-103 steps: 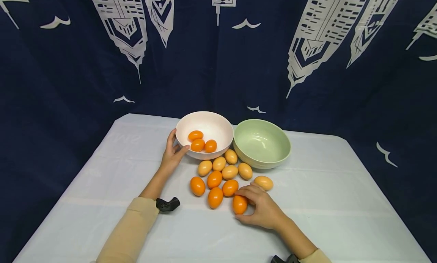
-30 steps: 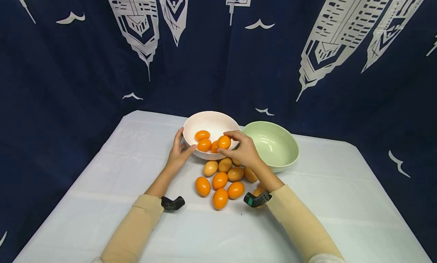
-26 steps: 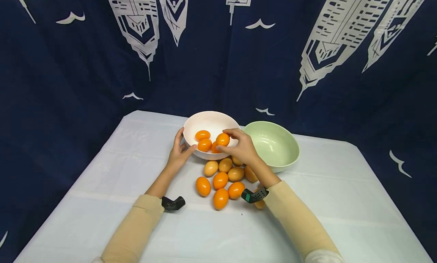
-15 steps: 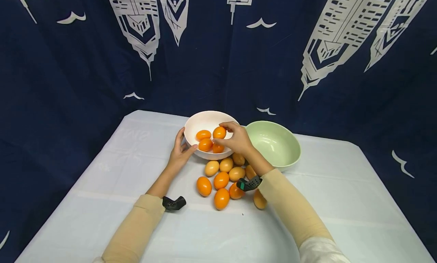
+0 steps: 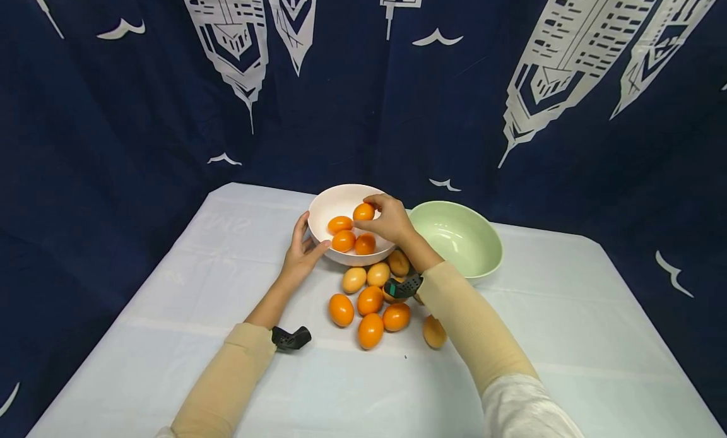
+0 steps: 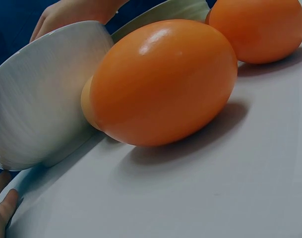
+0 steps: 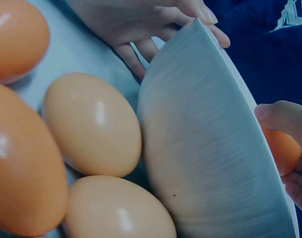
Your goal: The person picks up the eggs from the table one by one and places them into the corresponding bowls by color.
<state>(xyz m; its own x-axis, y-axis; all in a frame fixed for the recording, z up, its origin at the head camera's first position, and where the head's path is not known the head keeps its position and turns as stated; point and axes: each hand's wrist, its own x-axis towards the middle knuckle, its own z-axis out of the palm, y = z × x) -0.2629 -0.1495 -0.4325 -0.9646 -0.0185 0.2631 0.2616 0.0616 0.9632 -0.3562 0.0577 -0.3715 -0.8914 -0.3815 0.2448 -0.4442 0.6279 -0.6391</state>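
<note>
My left hand (image 5: 300,256) holds the pinkish-white bowl (image 5: 335,201) at its left side, thumb at the rim and fingers along the outer wall. Inside the bowl, my right hand (image 5: 393,222) pinches an orange egg (image 5: 363,211) between thumb and fingers, above the bowl's inner surface. Three more orange eggs lie in the bowl, among them one egg (image 5: 343,241) near the front. In the right wrist view, the held egg (image 7: 282,148) shows partly behind the bowl's rim, beside the right thumb (image 7: 279,116).
A green bowl (image 5: 454,239) stands just right of the white one. In front lie several orange eggs (image 5: 370,331) and several tan eggs (image 5: 354,279), some partly hidden under the right forearm. One tan egg (image 5: 434,332) sits apart at the right. A white cloth (image 5: 318,394) covers the table.
The right hand has picked up an orange egg from the table and carried it into the white bowl, moving farther back and left inside it. The left hand stays at the bowl.
</note>
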